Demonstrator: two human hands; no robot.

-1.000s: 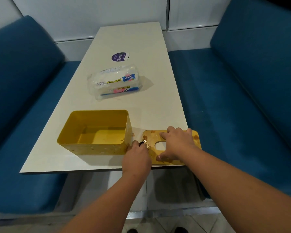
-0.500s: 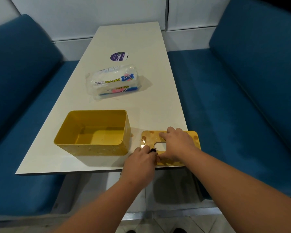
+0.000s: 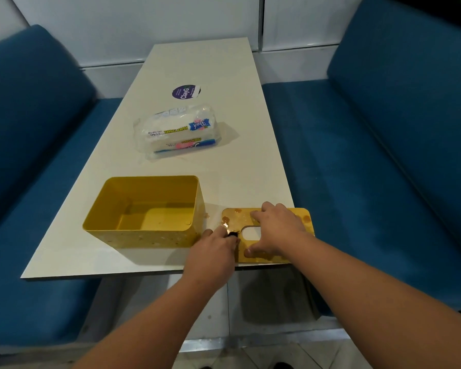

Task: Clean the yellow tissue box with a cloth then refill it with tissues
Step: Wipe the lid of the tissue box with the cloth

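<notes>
Nearest, at the table's [image 3: 72,251] front edge, the right hand [image 3: 276,230] lies spread on the yellow lid [image 3: 302,227], fingers fairly straight, pressing it flat. The left hand [image 3: 214,251] curls round a small dark object [image 3: 232,233] at the lid's left side (too small to name; it may be a scraper) beside wet brown spots. Just left, the yellow tissue box [image 3: 144,237] stands open and without tissues, its front wall speckled and its floor smeared. Farther back lies the sealed pack of paper towels [image 3: 176,131], then a round sticker [image 3: 185,92]. By my reading, cleaning is only under way; no cloth shows, and refilling has not begun.
</notes>
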